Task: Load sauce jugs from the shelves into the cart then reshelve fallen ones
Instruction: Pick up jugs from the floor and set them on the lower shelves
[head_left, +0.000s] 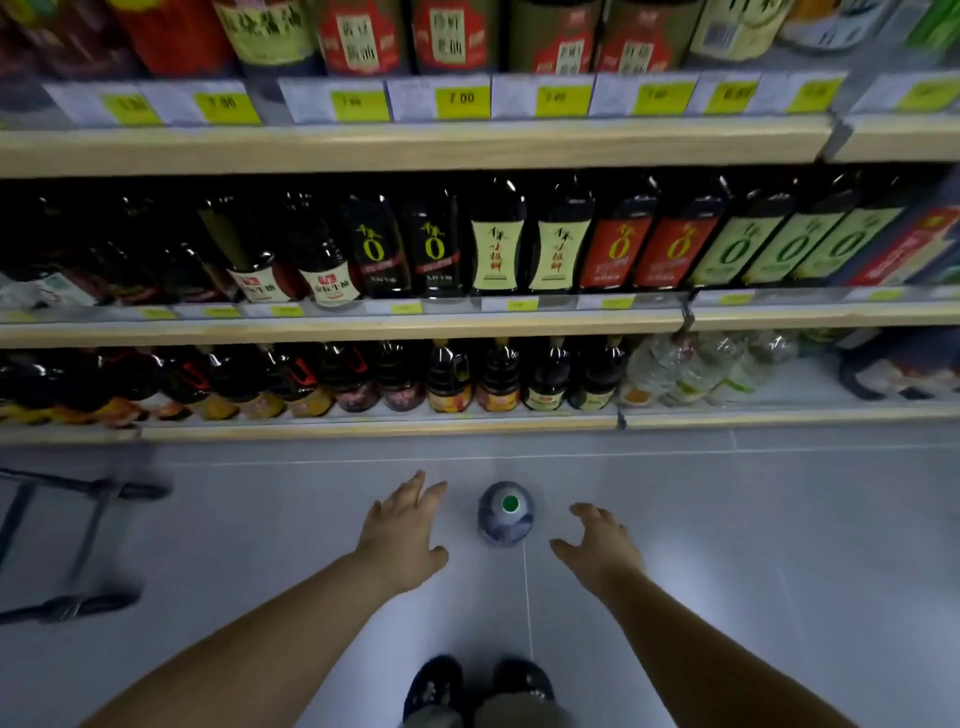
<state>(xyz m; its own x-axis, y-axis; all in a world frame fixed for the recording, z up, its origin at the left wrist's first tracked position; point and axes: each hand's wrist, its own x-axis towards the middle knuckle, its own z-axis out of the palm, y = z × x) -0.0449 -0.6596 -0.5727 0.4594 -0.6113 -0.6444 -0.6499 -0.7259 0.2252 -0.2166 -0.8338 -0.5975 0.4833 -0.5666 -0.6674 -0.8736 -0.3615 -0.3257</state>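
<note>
A dark sauce jug with a green cap stands on the grey tiled floor in front of the shelves, seen from above. My left hand is stretched out to its left, fingers straight, a short gap from the jug. My right hand hovers to its right, fingers spread and relaxed, also apart from it. Neither hand holds anything. Rows of dark sauce jugs fill the middle shelf, and smaller ones line the bottom shelf.
A black cart frame stands at the left edge on the floor. Clear bottles sit on the bottom shelf at the right. My shoes are at the bottom centre. Wooden shelf edges carry yellow price tags.
</note>
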